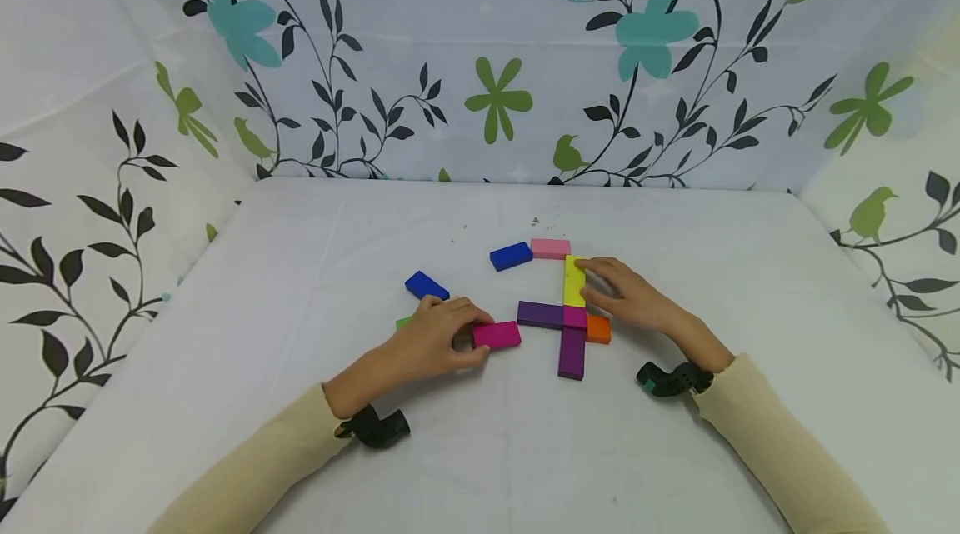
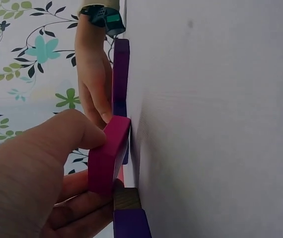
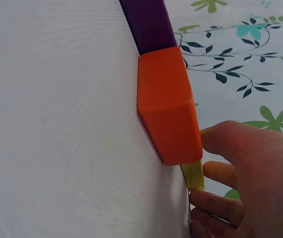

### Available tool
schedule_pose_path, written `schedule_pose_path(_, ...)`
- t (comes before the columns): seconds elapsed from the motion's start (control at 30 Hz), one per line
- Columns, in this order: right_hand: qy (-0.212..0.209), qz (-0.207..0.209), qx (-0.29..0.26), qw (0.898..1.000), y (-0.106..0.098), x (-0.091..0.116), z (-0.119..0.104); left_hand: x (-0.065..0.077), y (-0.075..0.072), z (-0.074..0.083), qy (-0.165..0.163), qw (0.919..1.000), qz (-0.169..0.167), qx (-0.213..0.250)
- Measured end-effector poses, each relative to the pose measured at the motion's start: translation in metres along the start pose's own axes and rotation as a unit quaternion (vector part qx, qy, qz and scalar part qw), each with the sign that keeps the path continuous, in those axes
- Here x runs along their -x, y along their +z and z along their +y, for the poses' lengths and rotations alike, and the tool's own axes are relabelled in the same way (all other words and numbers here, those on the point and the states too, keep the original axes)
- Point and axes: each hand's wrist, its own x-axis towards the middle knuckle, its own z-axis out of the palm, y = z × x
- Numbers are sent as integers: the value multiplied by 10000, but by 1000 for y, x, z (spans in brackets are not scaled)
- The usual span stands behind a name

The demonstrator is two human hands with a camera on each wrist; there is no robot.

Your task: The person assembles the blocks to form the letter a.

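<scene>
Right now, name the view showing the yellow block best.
The head view: the yellow block shows nearly its whole top, with the right hand at its side. The right wrist shows only a short piece past the orange block; the left wrist, none.

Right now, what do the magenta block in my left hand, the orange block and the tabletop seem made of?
The magenta block: perhaps painted wood, matte; solid colour, crisp edges, though plastic is possible. The orange block: likewise wood or plastic, smooth, with evenly coloured, softened edges. The tabletop: probably white cloth, matte, faintly creased.
</scene>
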Motion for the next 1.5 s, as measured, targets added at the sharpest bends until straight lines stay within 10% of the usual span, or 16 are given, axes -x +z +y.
schedule_pose_path(1.5,-3,15,-30,10000,0,0,1,-3,4,-5,-468,9983,128,-318)
